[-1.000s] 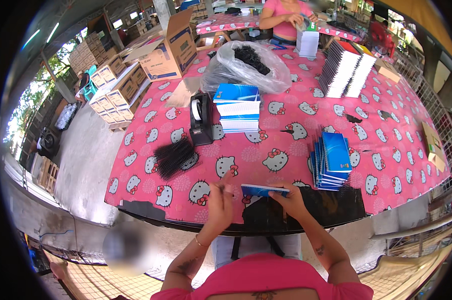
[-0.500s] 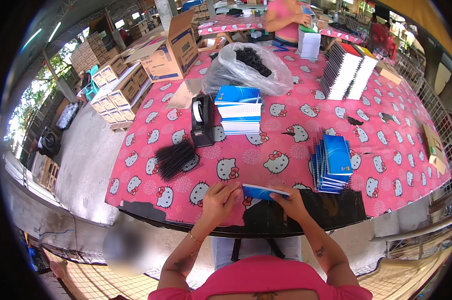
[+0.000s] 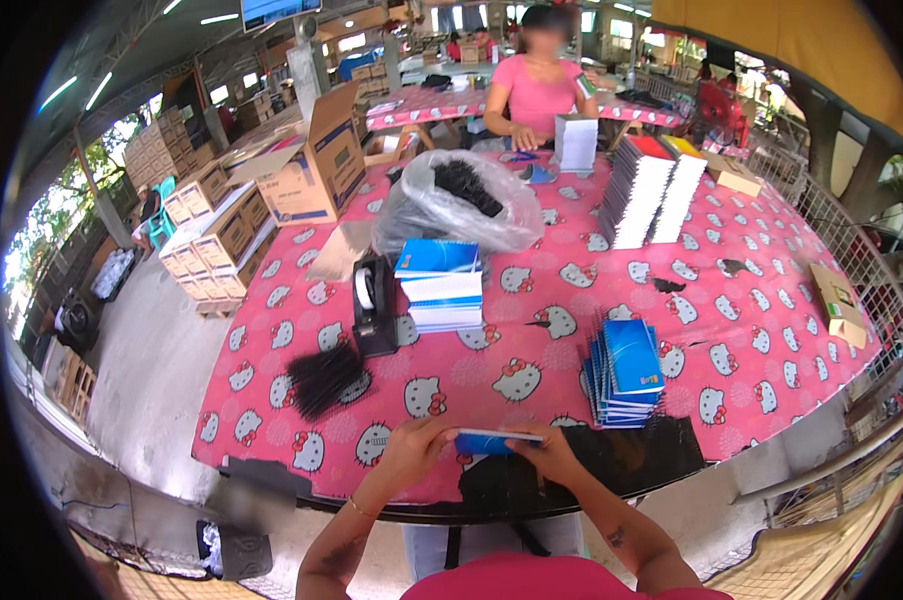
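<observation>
Both hands hold a thin blue booklet [image 3: 498, 441] level over the near edge of the pink table [image 3: 771, 300]. The left hand [image 3: 411, 452] pinches its left end, fingers curled over the top; the right hand [image 3: 551, 455] grips the right end the same way. Just right of the booklet lies a fanned blue stack [image 3: 626, 372]. Beyond it stand a tape dispenser [image 3: 373, 318] and a taller stack [image 3: 439, 286].

Bare tablecloth [image 3: 531, 345] between tape dispenser [image 3: 373, 305], booklets [image 3: 623, 372]
</observation>
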Available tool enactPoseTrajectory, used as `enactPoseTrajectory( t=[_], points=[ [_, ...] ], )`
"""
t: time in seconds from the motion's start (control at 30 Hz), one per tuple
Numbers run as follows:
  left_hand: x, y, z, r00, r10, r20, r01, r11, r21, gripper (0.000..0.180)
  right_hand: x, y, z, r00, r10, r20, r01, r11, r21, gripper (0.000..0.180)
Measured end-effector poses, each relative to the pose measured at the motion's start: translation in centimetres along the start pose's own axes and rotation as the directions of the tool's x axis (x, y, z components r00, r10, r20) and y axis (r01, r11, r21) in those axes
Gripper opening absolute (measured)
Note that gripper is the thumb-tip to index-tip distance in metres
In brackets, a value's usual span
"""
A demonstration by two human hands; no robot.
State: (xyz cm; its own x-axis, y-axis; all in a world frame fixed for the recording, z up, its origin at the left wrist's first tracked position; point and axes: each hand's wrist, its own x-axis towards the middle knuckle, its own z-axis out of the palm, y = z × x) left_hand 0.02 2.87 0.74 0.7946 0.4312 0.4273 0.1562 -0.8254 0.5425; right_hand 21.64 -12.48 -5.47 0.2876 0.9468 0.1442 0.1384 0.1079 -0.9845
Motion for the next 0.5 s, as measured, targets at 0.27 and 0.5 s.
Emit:
enactPoseTrajectory(
  t=[0.27, 0.5],
  points=[
    [0.3, -1.3, 0.7, 0.995, 0.025, 0.097, -0.046, 0.976, 0.214, 0.033, -0.3, -1.2, 0.0, 0.998, 0.045, -0.033, -0.046, 0.998, -0.042, 0.026],
    [-1.3, 3.7, 3.7, 0.999, 0.018, 0.04, -0.039, 0.807, 0.589, 0.077, -1.4, -3.2, 1.8, 0.956, 0.164, -0.243, -0.149, 0.986, 0.081, 0.026]
  ],
)
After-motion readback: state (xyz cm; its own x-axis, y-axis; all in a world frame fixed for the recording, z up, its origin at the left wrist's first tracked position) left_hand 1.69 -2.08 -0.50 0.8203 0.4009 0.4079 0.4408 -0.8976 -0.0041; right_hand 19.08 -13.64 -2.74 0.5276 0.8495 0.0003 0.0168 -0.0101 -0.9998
